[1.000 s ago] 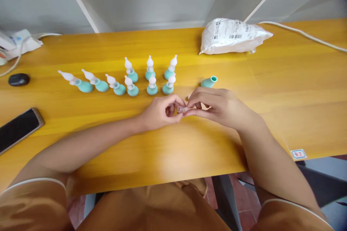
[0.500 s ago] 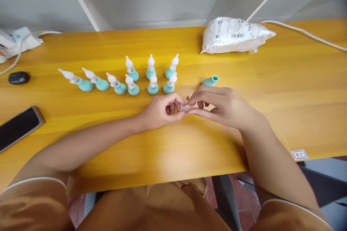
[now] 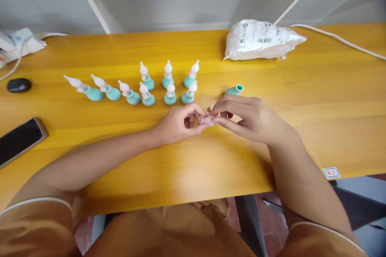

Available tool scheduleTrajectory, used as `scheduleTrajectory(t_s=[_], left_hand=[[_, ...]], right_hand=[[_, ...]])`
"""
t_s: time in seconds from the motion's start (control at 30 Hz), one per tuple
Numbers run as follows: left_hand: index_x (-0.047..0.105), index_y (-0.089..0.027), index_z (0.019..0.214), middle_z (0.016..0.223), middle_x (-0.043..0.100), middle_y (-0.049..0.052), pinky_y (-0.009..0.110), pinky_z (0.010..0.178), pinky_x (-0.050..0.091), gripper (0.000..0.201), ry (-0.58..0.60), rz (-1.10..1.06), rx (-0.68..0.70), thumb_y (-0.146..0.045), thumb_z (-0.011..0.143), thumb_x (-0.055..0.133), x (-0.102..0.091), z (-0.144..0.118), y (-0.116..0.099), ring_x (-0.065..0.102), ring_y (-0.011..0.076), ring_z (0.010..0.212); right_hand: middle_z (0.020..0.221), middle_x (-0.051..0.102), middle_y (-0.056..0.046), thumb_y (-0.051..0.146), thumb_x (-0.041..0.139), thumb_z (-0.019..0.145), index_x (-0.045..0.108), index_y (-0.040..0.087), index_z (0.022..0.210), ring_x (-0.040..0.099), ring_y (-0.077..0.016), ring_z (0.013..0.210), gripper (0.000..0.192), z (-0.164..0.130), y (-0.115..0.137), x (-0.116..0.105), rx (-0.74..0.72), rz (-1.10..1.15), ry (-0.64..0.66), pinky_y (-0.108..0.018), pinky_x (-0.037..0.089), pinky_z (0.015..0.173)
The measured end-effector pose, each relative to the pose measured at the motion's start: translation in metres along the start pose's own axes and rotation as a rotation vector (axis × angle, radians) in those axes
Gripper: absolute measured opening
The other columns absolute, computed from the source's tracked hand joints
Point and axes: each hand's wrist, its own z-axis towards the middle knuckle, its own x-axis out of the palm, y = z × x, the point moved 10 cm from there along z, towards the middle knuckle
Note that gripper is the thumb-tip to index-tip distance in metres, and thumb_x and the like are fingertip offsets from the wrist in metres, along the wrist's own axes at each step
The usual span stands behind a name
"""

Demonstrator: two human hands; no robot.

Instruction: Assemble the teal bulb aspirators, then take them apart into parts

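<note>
My left hand (image 3: 183, 122) pinches a small clear plastic tube (image 3: 205, 120) between thumb and forefinger. The thumb and forefinger of my right hand (image 3: 247, 118) close on the tube's right end. Just behind the right hand lies a teal rubber bulb (image 3: 231, 90), its open mouth facing right, partly hidden by the knuckles. A small white piece (image 3: 211, 107) shows beside the right fingers, mostly covered. To the left stand several nasal aspirators (image 3: 170, 93), each with a teal bulb, a clear middle part and a white tip; some lean.
A white plastic bag with printed labels (image 3: 263, 40) lies at the back. At the left are a black mouse (image 3: 19, 85), a phone (image 3: 21, 140) and a white power strip (image 3: 25, 46). A small sticker (image 3: 331, 172) marks the front right edge. A cable (image 3: 337, 40) runs along the right.
My right fingertips have shifted slightly right along the clear tube, showing more of it. The left hand keeps its hold in nearly the same place.
</note>
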Motion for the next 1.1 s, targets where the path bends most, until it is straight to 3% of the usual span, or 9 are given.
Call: scheduleTrajectory(t_s=[0.23, 0.37, 1.1], left_hand=[[0.067, -0.020, 0.105, 0.084, 0.068, -0.001, 0.023, 0.059, 0.043, 0.024, -0.016, -0.046, -0.017, -0.038, 0.098, 0.081, -0.0008, -0.0003, 0.0037, 0.056, 0.0089, 0.064], [0.066, -0.020, 0.104, 0.087, 0.070, 0.001, 0.023, 0.060, 0.043, 0.024, -0.019, -0.047, -0.016, -0.039, 0.100, 0.080, -0.0017, 0.0001, 0.0033, 0.056, 0.0089, 0.064], [0.067, -0.019, 0.104, 0.081, 0.066, -0.002, 0.023, 0.061, 0.043, 0.024, -0.012, -0.044, -0.029, -0.038, 0.098, 0.081, -0.0010, 0.0004, 0.0041, 0.055, 0.0093, 0.065]], right_hand=[[0.103, 0.080, -0.007, 0.013, 0.065, 0.109, 0.077, 0.025, 0.113, 0.071, -0.0209, 0.080, 0.018, 0.0006, 0.0079, -0.0063, -0.071, 0.019, -0.049, -0.037, 0.057, 0.072], [0.107, 0.081, -0.007, 0.014, 0.065, 0.109, 0.078, 0.026, 0.115, 0.076, -0.0214, 0.088, 0.018, -0.0005, 0.0076, -0.0032, -0.076, 0.014, -0.020, -0.036, 0.060, 0.077], [0.105, 0.083, -0.006, 0.022, 0.063, 0.111, 0.079, 0.031, 0.115, 0.079, -0.0242, 0.088, 0.019, -0.0011, 0.0037, -0.0033, -0.036, 0.018, -0.024, -0.042, 0.063, 0.080]])
